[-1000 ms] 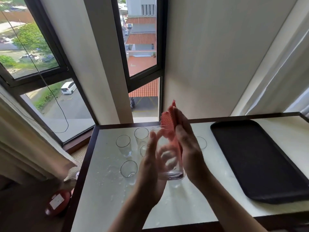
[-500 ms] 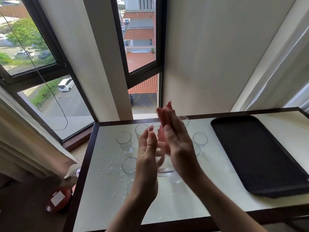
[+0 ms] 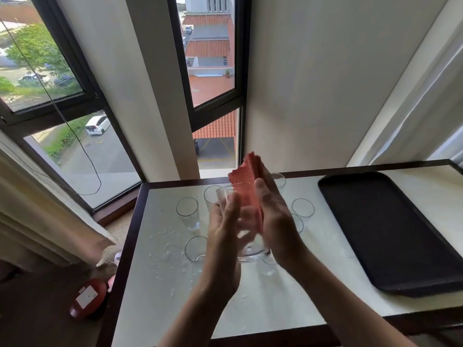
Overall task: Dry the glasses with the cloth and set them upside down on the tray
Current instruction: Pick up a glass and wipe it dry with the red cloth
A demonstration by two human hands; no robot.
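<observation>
I hold a clear glass [image 3: 246, 249] upright above the table, mouth up. My left hand [image 3: 223, 236] grips its left side. My right hand [image 3: 271, 221] presses a red waffle cloth [image 3: 246, 181] against the glass's right side, the cloth sticking up above the rim. Several other clear glasses stand mouth up on the white table [image 3: 288, 304], among them one at the left [image 3: 188, 214], one in front [image 3: 195, 249] and one on the right [image 3: 302, 207]. The black tray [image 3: 390, 231] lies on the right of the table with nothing on it.
Water drops speckle the table's left part around the glasses. Windows and a wall rise right behind the table. A curtain hangs at the left, and a red round object [image 3: 87, 299] sits on the floor left of the table.
The cloth has come back into sight above the glass rim after being covered by my right hand. Both hands shifted slightly around the glass, which stays held over the same spot.
</observation>
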